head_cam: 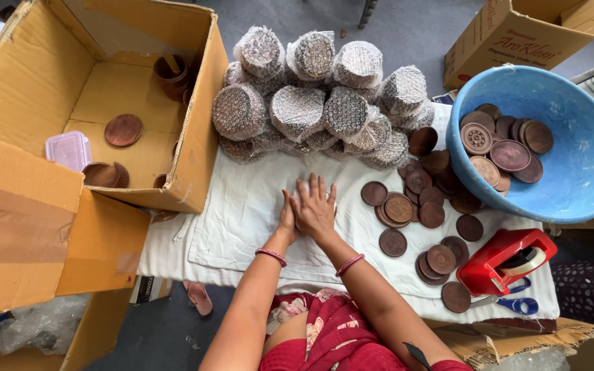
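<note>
I look down from a head camera onto a white cloth [242, 220] spread over a low work surface; my two hands meet near its middle, and both seem to be pressing something small and flat against the cloth, though the thing itself is hidden under them.

My right hand [315, 208] lies palm down with its fingers [313, 187] straight and slightly fanned, pointing away from me; it covers whatever sits beneath, so I cannot tell what it is, only that a pale edge shows at the fingertips. My left hand [287, 214] stands on its edge, touching the right hand's side, fingers held together; most of it is masked by the right hand.

Just to my right, within easy reach, loose wooden discs [407, 209] lie scattered and stacked on the cloth; more fill a blue bowl [572, 185] beyond them. A red tape dispenser [505, 261] and blue-handled scissors [513, 304] sit near my right elbow, I judge for sealing and cutting. Ahead, bubble-wrapped rolls [317, 103] are piled together, probably finished bundles set clear of the working spot. To my left an open cardboard box [36, 82] holds a few discs, cups and a small clear plastic container [69, 150].
</note>
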